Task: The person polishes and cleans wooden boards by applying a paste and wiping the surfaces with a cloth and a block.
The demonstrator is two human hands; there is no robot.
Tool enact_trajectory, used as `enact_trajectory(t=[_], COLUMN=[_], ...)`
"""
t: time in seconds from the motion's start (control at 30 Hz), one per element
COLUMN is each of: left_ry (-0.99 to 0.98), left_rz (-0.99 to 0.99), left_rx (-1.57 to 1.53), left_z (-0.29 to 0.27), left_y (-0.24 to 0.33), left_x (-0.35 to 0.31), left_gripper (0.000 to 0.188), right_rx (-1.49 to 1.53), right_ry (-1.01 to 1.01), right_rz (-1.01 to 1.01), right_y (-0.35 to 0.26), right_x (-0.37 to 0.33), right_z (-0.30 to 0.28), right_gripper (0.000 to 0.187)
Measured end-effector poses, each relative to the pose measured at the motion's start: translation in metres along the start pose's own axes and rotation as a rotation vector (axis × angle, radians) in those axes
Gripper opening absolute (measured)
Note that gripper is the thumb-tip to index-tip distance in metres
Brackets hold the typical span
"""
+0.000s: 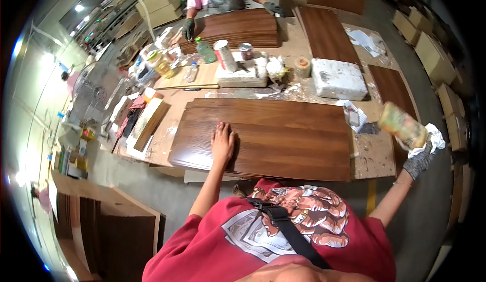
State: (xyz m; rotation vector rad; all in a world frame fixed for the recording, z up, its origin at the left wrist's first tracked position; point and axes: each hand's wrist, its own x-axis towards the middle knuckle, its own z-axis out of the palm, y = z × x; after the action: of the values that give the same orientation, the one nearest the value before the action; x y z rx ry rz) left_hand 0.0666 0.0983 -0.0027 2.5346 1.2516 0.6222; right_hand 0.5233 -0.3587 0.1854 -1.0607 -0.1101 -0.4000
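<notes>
My bare left hand lies flat, fingers stretched, on the left part of a dark brown wood-grain panel. This panel is the top one of a stack on the bench in front of me. Off to the right, my right hand wears a grey glove and is raised beyond the panel's edge. It grips a stained, yellowish bottle, tilted and smeared by motion. A crumpled white cloth is in the same hand, against the bottle. Part of the gloved fingers is hidden behind them.
Across the bench, a person with gloved hands stands at another panel stack. Between us are a green bottle, a white can and a stained white block. A folded paper lies right of my panel.
</notes>
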Motion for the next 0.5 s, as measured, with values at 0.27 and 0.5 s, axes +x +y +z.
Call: enact_trajectory(t=[0.27, 0.5], left_ry=[-0.056, -0.062], left_rz=[-0.037, 0.022], left_rx=[0.063, 0.070], left_z=[0.001, 0.015], left_y=[0.020, 0.011], left_x=[0.025, 0.035], left_gripper=[0.048, 0.051], right_rx=[0.134, -0.998], right_ry=[-0.269, -0.392], right_rz=[-0.026, -0.731], right_y=[0.104, 0.065], right_x=[0.055, 0.038], right_z=[-0.055, 0.002], right_gripper=[0.027, 0.027])
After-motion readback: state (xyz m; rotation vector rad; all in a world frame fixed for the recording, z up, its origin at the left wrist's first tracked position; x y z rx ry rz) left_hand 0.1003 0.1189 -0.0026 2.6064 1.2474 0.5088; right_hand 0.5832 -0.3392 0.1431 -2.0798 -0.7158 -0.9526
